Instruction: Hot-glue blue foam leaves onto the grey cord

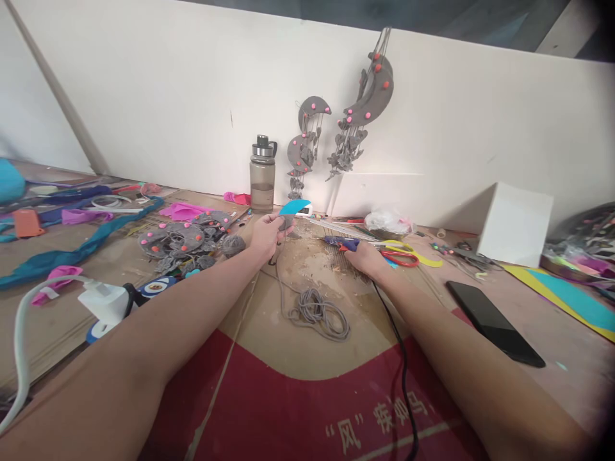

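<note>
On the table (312, 358), the right hand (366, 259) has its grip closed around a corded glue gun (342, 242), nozzle pointing left. Left of and slightly beyond it, the left hand (266, 235), nearer, pinches a smaller blue-and-grey piece (294, 207) in a narrow grip, its long axis slanting up rightward.

Head view: moderately bright, diffuse light, low contrast.
Soft shadows lay beneath both forearms; wide-angle distortion stretched the edges; right corners darkened; fine detail looked slightly soft.
</note>
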Demonstrator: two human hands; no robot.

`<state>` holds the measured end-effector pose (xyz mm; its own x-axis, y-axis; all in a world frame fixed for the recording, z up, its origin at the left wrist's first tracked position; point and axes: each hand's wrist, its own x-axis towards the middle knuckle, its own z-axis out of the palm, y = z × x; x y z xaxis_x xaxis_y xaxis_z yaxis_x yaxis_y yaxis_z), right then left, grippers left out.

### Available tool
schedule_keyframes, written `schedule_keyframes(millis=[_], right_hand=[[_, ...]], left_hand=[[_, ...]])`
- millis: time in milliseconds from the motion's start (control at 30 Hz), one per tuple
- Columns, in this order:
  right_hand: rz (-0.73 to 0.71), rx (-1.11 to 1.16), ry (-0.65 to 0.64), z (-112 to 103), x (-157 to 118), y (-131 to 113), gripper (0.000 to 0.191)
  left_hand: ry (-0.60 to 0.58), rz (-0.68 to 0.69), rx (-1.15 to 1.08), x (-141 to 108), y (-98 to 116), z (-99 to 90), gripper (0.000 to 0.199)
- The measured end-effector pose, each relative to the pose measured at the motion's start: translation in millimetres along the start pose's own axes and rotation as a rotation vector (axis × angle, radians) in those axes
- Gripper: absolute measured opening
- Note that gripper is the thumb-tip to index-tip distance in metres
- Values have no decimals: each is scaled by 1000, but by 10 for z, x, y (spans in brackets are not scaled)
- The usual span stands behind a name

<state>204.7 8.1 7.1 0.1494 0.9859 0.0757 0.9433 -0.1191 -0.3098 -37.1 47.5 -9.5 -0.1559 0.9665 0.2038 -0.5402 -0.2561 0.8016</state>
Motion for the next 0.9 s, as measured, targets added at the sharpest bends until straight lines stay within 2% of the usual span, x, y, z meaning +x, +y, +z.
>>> schedule_keyframes(millis=[33,100,167,200,233,300,367,500,633,700,900], right_hand=[[14,87,33,-5,17,-2,27],[-19,307,192,-17,36,-24,27],[-118,552,387,-27,20,-88,33],[-171,662,444,-30,-3,-138,36],[-218,756,453,-32,-35,-198,35],[-283,887,345,-30,-120,-334,25],[-331,925,253,-15,-217,-460,20],[-488,936,166,74,-367,-578,32],[-569,978,63,195,-404,-525,40],[-565,910,84,229,-396,-483,40],[-588,694,252,211,-415,-467,48]], left_hand=[[-3,-2,0,-4,0,3,11],[-8,-5,5,-15,5,9,12],[-21,-13,20,-22,10,13,13],[-27,-16,26,-22,9,12,14],[-29,-17,29,-19,6,10,14],[-22,-14,24,-3,-11,-1,16],[-13,-11,25,20,-39,-15,16],[-12,-5,79,41,-89,-21,15],[-18,-2,131,-5,-89,24,14],[-27,-5,145,-36,-76,49,15],[-27,-8,162,-82,-58,84,12]])
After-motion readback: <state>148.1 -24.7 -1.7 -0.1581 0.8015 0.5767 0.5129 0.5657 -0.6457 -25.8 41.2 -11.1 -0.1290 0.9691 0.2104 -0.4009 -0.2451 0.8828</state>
